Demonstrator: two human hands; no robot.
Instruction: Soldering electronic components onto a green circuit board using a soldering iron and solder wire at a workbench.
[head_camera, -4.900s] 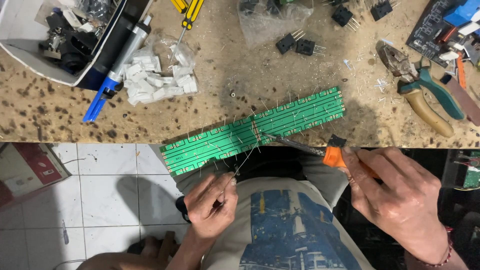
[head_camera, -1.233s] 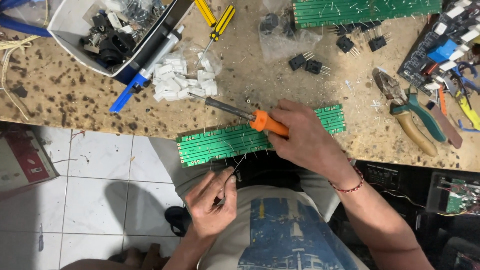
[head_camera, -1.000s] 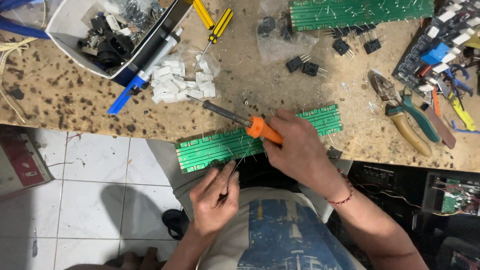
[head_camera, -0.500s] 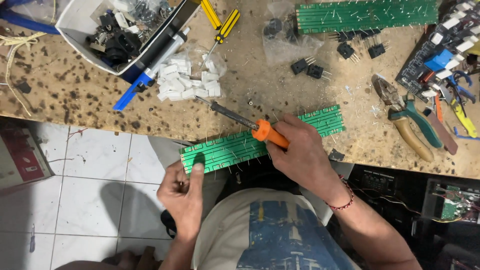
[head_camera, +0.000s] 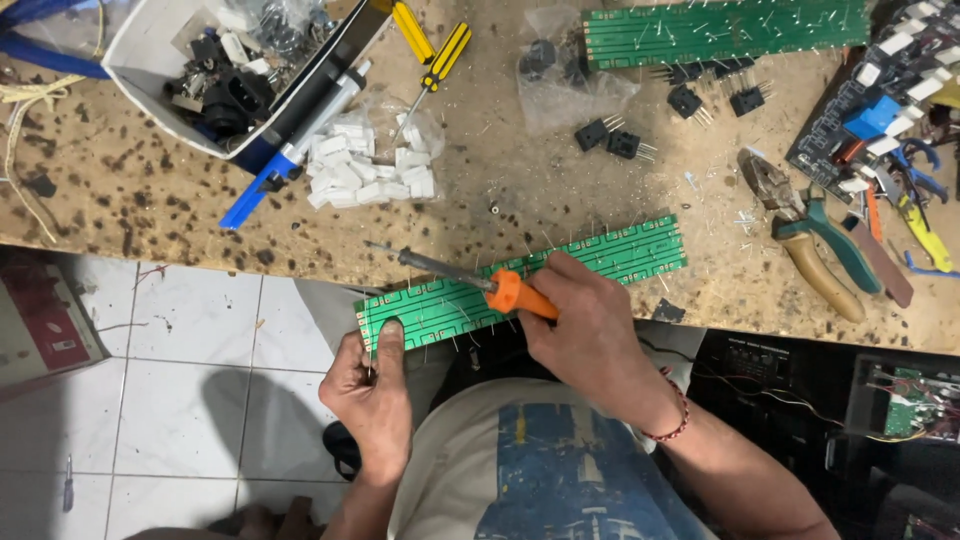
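Note:
A long green circuit board (head_camera: 620, 255) lies at the near edge of the workbench, its left end jutting over the floor. My left hand (head_camera: 372, 385) grips that left end, thumb pressed flat on top. My right hand (head_camera: 590, 325) holds a soldering iron (head_camera: 455, 275) by its orange grip. Its metal shaft points left and away from me, the tip over the bare bench just beyond the board. Thin component leads stick up from the board.
A pile of white blocks (head_camera: 365, 175) and a white bin of parts (head_camera: 235, 70) sit at the back left. Yellow screwdrivers (head_camera: 432, 55), black components (head_camera: 610, 135), a second green board (head_camera: 720, 30) and pliers (head_camera: 810, 235) lie further back and right.
My left hand let go of the thin solder wire, rose and took hold of the board's left end. My right hand with the iron swung left, tip now off the board.

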